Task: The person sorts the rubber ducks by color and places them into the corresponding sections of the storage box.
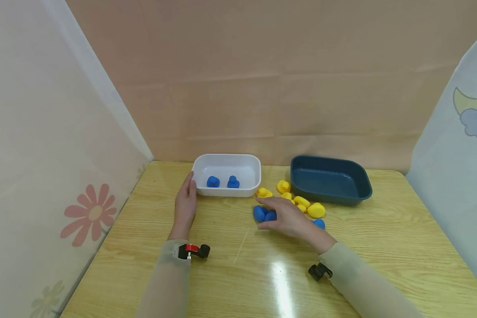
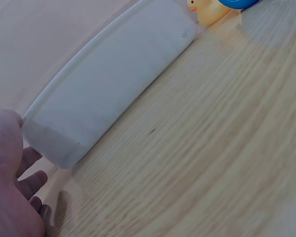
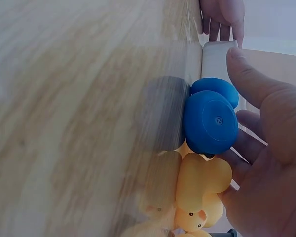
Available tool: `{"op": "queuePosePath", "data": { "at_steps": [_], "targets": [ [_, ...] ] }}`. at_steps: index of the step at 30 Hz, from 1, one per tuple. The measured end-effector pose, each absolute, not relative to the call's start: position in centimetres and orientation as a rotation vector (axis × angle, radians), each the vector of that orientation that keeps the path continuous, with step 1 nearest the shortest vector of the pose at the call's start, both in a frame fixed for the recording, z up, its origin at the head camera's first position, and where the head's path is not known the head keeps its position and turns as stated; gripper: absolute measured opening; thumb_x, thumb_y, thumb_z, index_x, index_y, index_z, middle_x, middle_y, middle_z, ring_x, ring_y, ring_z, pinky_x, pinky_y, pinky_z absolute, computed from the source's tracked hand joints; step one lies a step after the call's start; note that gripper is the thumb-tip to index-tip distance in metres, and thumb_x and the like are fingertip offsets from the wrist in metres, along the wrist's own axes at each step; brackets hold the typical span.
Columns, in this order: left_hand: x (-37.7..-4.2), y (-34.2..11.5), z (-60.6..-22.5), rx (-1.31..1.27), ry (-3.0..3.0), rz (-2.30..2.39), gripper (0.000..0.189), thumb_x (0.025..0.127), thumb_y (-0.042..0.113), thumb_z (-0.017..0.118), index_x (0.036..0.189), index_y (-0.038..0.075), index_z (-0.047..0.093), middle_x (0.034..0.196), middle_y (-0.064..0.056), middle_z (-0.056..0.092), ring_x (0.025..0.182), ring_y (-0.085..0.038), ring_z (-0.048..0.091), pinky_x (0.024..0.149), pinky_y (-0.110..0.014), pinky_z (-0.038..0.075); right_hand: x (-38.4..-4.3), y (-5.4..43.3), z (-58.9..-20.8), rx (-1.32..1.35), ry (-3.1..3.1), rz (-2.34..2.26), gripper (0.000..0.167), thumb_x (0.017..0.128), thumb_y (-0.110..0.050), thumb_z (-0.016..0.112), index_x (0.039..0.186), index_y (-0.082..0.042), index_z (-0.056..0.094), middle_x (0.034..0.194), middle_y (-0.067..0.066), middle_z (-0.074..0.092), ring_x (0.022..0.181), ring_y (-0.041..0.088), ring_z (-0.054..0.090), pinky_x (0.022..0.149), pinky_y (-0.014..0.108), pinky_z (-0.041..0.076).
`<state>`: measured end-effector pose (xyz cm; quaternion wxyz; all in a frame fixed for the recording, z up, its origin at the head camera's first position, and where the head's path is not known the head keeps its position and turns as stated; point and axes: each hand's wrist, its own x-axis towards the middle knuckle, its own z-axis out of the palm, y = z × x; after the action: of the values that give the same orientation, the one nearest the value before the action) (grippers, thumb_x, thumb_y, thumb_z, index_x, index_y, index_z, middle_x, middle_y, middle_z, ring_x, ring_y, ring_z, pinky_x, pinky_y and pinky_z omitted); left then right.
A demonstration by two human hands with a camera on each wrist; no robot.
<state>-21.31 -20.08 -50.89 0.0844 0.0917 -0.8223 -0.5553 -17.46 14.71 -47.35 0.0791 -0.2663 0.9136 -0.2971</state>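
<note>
My left hand (image 1: 185, 207) rests against the left end of a white tray (image 1: 226, 193), its fingers along the outside and its thumb by the near corner. Inside that tray sit two blue rubber ducks, one on the left (image 1: 213, 182) and one on the right (image 1: 233, 182). Over the loose ducks, my right hand (image 1: 286, 216) reaches leftward with thumb and fingers spread apart. Between them lie two blue rubber ducks (image 3: 210, 121), one showing its round base in the right wrist view. Yellow rubber ducks (image 3: 203, 180) lie close under its fingers.
A dark blue tray (image 1: 329, 193) stands at the back right. Several yellow ducks (image 1: 316, 210) are grouped between the two trays, and another blue duck (image 1: 319, 224) lies beyond the right wrist. A brown paper wall (image 1: 278, 106) closes off the table's far edge.
</note>
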Motion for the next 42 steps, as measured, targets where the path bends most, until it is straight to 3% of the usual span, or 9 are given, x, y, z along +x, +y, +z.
{"op": "queuePosePath", "data": {
  "at_steps": [18, 34, 42],
  "targets": [
    [-21.3, -20.08, -50.87, 0.261, -2.449, -1.65, 0.058, 0.12, 0.052, 0.037, 0.174, 0.032, 0.037, 0.179, 0.001, 0.035, 0.166, -0.025, 0.027, 0.133, -0.051, 0.026, -17.8, 14.6, -47.88, -0.854, 2.761, -0.854, 0.073, 0.093, -0.036, 0.092, 0.156, -0.012, 0.064, 0.153, 0.01, 0.066, 0.14, 0.036, 0.059, 0.122, 0.062, 0.041],
    [-21.26, -20.02, -50.79, 0.29, -2.442, -1.666, 0.055, 0.121, 0.048, 0.038, 0.174, 0.033, 0.038, 0.179, 0.001, 0.035, 0.166, -0.026, 0.027, 0.133, -0.052, 0.027, -17.86, 14.27, -48.03, -0.815, 2.783, -0.865, 0.059, 0.099, -0.033, 0.087, 0.151, -0.012, 0.069, 0.149, 0.009, 0.069, 0.137, 0.035, 0.061, 0.12, 0.06, 0.044],
    [-21.25, -20.14, -50.83, 0.281, -2.445, -1.65, 0.055, 0.121, 0.046, 0.039, 0.174, 0.032, 0.038, 0.178, 0.0, 0.036, 0.166, -0.027, 0.028, 0.133, -0.053, 0.027, -17.81, 13.86, -47.38, -0.787, 2.819, -0.96, 0.053, 0.101, -0.034, 0.085, 0.147, -0.013, 0.071, 0.135, 0.003, 0.074, 0.119, 0.027, 0.069, 0.106, 0.054, 0.057]
  ]
}}
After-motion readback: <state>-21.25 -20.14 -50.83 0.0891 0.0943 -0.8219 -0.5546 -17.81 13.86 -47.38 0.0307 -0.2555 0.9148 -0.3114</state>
